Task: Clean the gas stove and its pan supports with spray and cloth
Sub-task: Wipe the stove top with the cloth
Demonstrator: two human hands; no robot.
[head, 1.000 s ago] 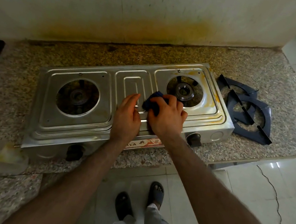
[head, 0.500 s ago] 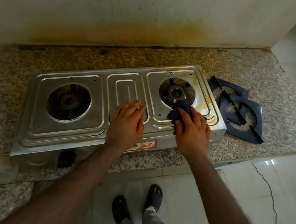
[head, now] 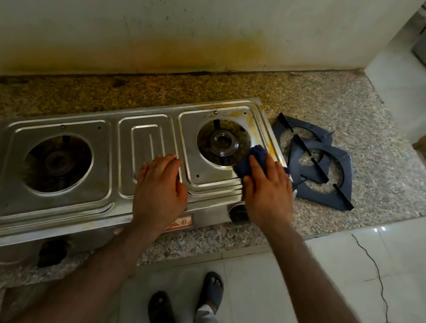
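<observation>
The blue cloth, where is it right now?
In the head view the blue cloth lies under the right hand on the stove, at the right burner rim, near the pan supports.

My right hand (head: pixel 268 195) presses a blue cloth (head: pixel 251 159) beside the right burner (head: pixel 222 142); my left hand (head: pixel 161 189) rests flat on the gas stove (head: pixel 59 209)

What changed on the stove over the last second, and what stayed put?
The right hand slid the blue cloth rightward, from the stove's middle panel to the right edge beside the right burner. The left hand stayed flat on the middle panel. The pan supports remain stacked on the counter.
</observation>
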